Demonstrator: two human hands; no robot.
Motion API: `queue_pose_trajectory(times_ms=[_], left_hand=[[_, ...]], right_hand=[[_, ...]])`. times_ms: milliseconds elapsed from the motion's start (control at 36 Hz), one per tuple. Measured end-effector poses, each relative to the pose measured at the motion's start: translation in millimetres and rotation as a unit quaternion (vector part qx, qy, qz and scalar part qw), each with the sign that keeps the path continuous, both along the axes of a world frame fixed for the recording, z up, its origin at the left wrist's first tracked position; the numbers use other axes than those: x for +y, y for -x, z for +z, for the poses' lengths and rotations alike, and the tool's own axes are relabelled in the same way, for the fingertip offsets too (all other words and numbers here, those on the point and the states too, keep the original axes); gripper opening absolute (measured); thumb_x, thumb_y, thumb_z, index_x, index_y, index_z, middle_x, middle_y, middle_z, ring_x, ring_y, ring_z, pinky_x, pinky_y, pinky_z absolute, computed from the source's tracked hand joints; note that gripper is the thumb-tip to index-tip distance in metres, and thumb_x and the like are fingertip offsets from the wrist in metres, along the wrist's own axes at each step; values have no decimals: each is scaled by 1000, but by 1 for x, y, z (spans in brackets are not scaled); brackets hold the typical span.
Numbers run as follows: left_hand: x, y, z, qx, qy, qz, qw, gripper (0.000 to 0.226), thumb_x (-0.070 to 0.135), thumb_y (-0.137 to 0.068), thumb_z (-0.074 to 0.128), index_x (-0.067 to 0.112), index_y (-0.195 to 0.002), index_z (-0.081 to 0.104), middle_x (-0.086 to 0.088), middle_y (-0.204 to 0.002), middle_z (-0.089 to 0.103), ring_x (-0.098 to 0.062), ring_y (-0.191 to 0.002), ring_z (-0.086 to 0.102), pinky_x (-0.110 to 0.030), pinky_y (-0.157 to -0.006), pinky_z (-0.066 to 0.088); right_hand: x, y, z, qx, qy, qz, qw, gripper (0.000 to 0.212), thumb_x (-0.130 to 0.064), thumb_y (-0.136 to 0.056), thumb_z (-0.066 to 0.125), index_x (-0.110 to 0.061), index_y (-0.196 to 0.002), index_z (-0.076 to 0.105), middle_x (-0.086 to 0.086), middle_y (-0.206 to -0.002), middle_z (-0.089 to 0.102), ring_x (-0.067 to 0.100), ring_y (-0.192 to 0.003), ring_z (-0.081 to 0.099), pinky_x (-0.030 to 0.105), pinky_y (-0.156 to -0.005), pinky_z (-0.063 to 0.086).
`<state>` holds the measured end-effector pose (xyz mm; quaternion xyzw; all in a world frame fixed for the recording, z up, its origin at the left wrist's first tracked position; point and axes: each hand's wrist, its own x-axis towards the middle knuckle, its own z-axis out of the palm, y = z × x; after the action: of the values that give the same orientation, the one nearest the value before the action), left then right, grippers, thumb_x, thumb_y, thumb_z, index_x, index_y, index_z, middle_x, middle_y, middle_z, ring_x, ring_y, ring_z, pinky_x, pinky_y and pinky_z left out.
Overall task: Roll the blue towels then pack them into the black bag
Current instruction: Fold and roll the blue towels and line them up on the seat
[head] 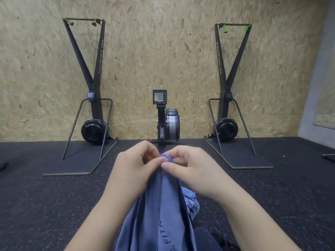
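At the far left a black ski machine (90, 87) stands on its flat base against a chipboard wall (145, 42), with a round black flywheel low on its post and a small screen above it.

Nearer the camera, the left hand (134, 165) is raised over the black speckled floor (45, 205). Its fingers (151, 152) are curled and, with the thumb, pinch the top end of a blue towel (168, 205). The towel's top end is a small rolled bunch that shows just between the two hands, and from there the cloth hangs down toward the camera in long folds, with white letters printed along one fold near the bottom edge.

Behind the hands, in the middle, a rowing machine (167, 120) faces the camera with a square screen on top and a grey flywheel housing to the right of its post.

The right hand (190, 167) meets the left hand at the towel's top. Its fingers are curled too, and its thumb presses against the cloth just below the rolled bunch, touching the left thumb.

Below the right forearm a second blue towel (192, 201) lies crumpled on the floor, just beside the hanging one.

At the right a second ski machine (228, 87) stands against the wall on its own base.
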<state>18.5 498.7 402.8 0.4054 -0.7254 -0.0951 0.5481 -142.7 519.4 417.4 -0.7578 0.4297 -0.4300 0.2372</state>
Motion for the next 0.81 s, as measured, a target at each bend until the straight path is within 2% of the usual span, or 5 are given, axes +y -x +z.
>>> queue_pose_trajectory(times_ms=[194, 306, 444, 583, 806], left_hand=[[-6, 5, -8, -36, -5, -28, 999, 23, 9, -82, 70, 28, -79, 58, 25, -77, 61, -5, -62, 51, -12, -58, 37], [-14, 6, -19, -112, -16, -25, 993, 24, 10, -84, 66, 31, -81, 53, 30, -78, 58, 1, -65, 49, -12, -60, 34], [-31, -1, -23, -166, -14, 8, 986, 17, 17, -89, 62, 32, -86, 54, 13, -74, 52, 1, -81, 45, -11, -68, 32], [-55, -13, -25, -202, -13, 44, 978, 5, 35, -91, 55, 38, -88, 56, 6, -79, 49, -13, -86, 48, -32, -75, 40], [-83, -55, -24, -289, 91, 160, 939, 41, 47, -84, 35, 20, -83, 66, 3, -64, 49, -28, -73, 54, -35, -61, 46]], right_hand=[[-16, 2, -2, -136, 58, -33, 989, 23, -1, -90, 60, -21, -83, 69, -9, -80, 74, 1, -77, 68, 14, -74, 49], [-27, 12, -1, -258, 65, -90, 960, 17, -5, -94, 55, -17, -86, 65, -6, -76, 71, 4, -71, 64, 19, -68, 50], [-40, 30, 0, -338, 52, -112, 933, 18, -6, -97, 51, -17, -89, 64, -7, -74, 71, 7, -71, 63, 22, -68, 50], [-49, 48, -3, -397, 23, -117, 910, 17, -9, -99, 48, -14, -93, 63, 3, -83, 69, 15, -75, 61, 31, -71, 49], [-77, 87, -19, -429, 3, -181, 885, 22, -11, -101, 43, -16, -90, 61, 6, -86, 67, 17, -75, 60, 31, -71, 48]])
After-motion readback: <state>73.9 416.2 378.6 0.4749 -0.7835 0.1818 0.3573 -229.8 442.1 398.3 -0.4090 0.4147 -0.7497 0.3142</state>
